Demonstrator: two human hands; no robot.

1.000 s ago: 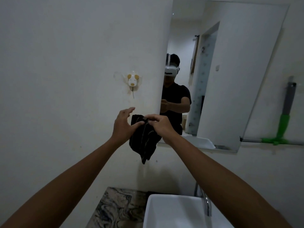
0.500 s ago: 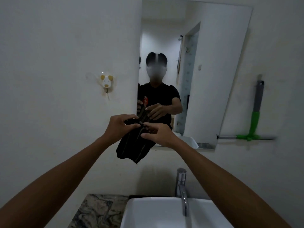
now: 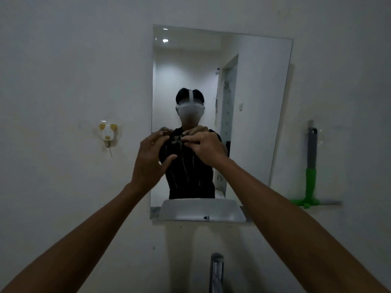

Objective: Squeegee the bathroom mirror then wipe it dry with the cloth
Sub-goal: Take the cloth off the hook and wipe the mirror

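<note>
Left hand (image 3: 151, 159) and right hand (image 3: 208, 148) grip the dark cloth (image 3: 186, 166) before the mirror (image 3: 258, 102).

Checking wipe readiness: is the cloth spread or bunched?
Spread: cloth hangs flat between left hand and right hand.

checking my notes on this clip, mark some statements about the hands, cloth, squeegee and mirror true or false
1. Both hands, left hand and right hand, hold the dark striped cloth up before the frameless rectangular wall mirror. True.
2. The green-and-grey squeegee is in the right hand. False: it hangs on the wall right of the mirror.
3. A small white animal-shaped hook sits left of the mirror. True.
4. The cloth lies in the sink. False: it is held up.
</note>
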